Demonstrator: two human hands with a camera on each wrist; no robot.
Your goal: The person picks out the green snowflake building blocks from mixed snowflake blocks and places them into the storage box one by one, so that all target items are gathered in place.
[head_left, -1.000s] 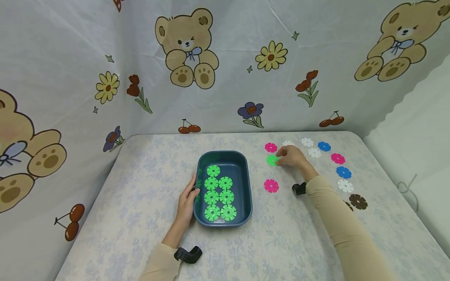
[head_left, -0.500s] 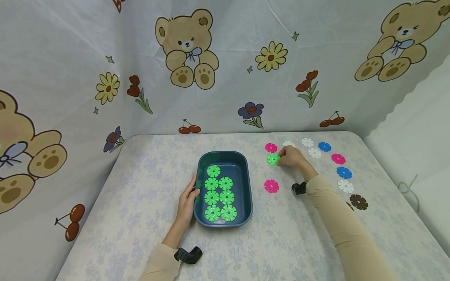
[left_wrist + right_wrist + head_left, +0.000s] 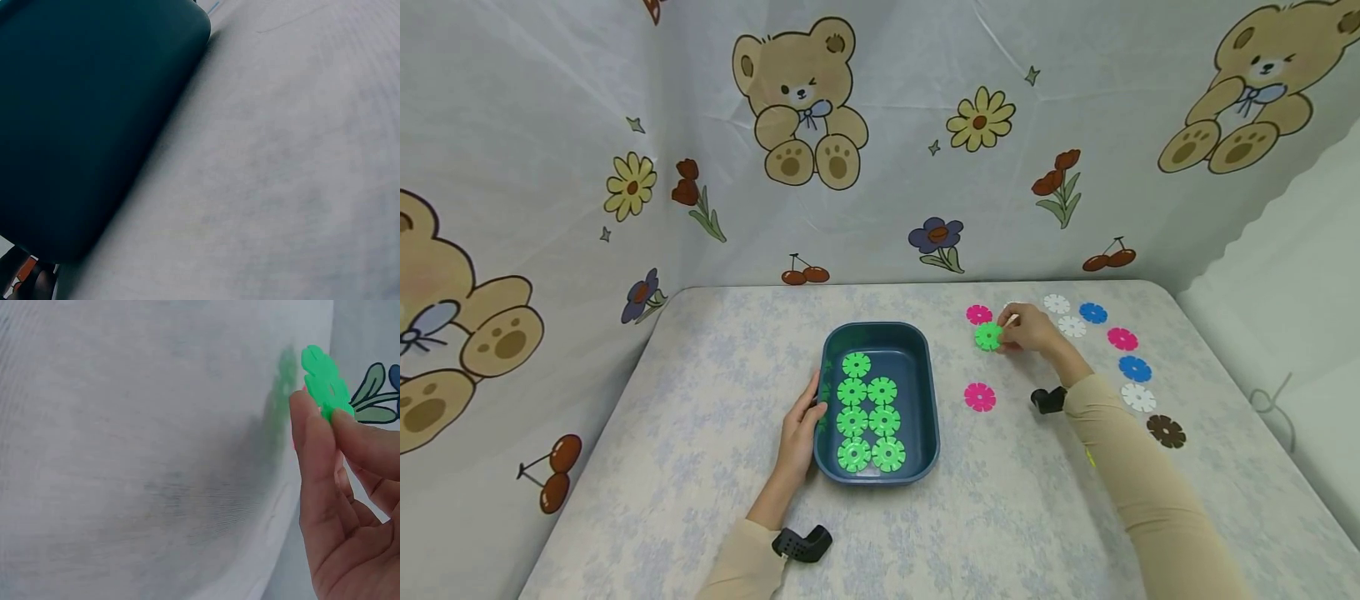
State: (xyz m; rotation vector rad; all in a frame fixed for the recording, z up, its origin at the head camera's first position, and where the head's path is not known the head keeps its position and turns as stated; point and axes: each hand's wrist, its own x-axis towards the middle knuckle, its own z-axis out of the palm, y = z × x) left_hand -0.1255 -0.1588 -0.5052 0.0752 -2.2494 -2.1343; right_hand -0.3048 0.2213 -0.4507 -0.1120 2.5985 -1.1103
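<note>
My right hand (image 3: 1030, 329) pinches a green snowflake disc (image 3: 988, 337) between thumb and fingertips. In the right wrist view the disc (image 3: 326, 384) stands tilted, apart from the tablecloth. My left hand (image 3: 797, 433) grips the left side of a dark blue tray (image 3: 917, 417), its thumb at the rim. Inside the tray several green snowflake discs (image 3: 852, 421) lie in two columns, the left one longer. The tray's outer wall (image 3: 94, 112) fills the upper left of the left wrist view, where only dark fingertips (image 3: 44, 281) show.
Pink discs (image 3: 980, 397) lie right of the tray. Beyond the right hand, white discs (image 3: 1138, 397), blue discs (image 3: 1134, 368), another pink disc (image 3: 1122, 338) and a brown disc (image 3: 1167, 431) form a curve. A yellow piece (image 3: 1090, 457) is mostly hidden by the right sleeve. A patterned curtain (image 3: 880, 217) stands behind the table.
My right hand has lifted the green disc off the table and drawn it slightly to the right and up in the view. My left hand and the tray have stayed put.
</note>
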